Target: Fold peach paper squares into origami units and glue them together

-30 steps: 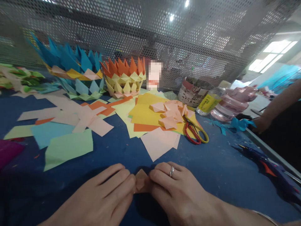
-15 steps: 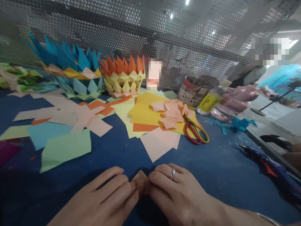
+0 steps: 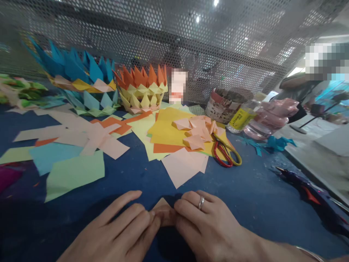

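Left hand [image 3: 117,229] and right hand [image 3: 209,218] pinch a small folded paper [image 3: 163,207]

The folded paper, pale pinkish-orange, sits between the hands in the near middle of the blue tabletop [image 3: 131,174], its point facing the far side. The left hand pinches its left side, index finger raised clear; the right hand, wearing a silver ring [image 3: 201,202], holds the right side with bent fingers, the thumb hidden from view.

Just beyond lie pale pink sheets [image 3: 178,167], then a stack of yellow sheets [image 3: 163,129] bearing folded pink pieces [image 3: 195,133] and, at its right edge, red-and-yellow scissors [image 3: 218,139]. To the left, pink strips [image 3: 91,136] overlap near a green sheet [image 3: 77,174] and a blue sheet [image 3: 51,156].

On the far left stands a blue-pointed paper model [image 3: 73,69], with an orange-and-yellow one [image 3: 144,89] beside it. On the far right, a bottle with a yellow label [image 3: 241,118] leans by a pink container [image 3: 275,112]. Nearer, at the right edge, lies a dark glue gun [image 3: 305,187].
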A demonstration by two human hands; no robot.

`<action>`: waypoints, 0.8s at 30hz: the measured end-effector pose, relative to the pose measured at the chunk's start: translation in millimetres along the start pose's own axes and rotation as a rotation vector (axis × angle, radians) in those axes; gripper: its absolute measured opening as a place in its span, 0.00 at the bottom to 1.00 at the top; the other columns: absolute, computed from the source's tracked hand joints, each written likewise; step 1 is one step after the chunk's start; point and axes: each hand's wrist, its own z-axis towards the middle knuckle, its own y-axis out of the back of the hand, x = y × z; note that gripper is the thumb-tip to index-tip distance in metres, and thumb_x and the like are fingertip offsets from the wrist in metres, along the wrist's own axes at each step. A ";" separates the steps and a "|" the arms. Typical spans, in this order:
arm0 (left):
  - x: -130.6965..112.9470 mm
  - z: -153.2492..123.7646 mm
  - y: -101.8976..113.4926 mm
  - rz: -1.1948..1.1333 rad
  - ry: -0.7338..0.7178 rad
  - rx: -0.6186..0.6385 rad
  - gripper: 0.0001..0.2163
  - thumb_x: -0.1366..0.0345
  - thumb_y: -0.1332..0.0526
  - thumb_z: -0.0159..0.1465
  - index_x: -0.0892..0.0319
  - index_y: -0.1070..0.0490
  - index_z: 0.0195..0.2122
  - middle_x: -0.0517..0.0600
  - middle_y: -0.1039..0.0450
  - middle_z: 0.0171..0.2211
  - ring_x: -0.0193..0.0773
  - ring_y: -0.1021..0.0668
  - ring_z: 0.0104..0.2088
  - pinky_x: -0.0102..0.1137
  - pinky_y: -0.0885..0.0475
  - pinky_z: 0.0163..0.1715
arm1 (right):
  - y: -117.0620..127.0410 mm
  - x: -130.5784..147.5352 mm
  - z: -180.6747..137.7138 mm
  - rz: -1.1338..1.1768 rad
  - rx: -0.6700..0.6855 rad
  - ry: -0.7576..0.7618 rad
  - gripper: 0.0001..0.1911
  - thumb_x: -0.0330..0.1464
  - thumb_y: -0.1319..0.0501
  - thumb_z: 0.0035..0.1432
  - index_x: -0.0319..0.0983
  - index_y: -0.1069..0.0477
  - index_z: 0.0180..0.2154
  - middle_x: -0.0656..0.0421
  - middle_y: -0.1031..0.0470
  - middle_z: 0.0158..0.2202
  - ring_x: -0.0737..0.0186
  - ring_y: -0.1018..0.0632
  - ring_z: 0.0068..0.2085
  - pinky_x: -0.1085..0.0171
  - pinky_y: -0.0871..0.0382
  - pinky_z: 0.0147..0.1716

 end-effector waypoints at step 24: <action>12.6 -0.5 6.5 -0.139 0.114 -0.039 0.22 0.81 0.51 0.64 0.54 0.26 0.52 0.43 0.18 0.36 0.32 0.18 0.38 0.35 0.40 0.65 | 2.2 -1.7 3.1 0.195 -0.015 -0.271 0.10 0.27 0.46 0.71 0.38 0.26 0.43 0.55 0.20 0.41 0.58 0.24 0.40 0.58 0.33 0.44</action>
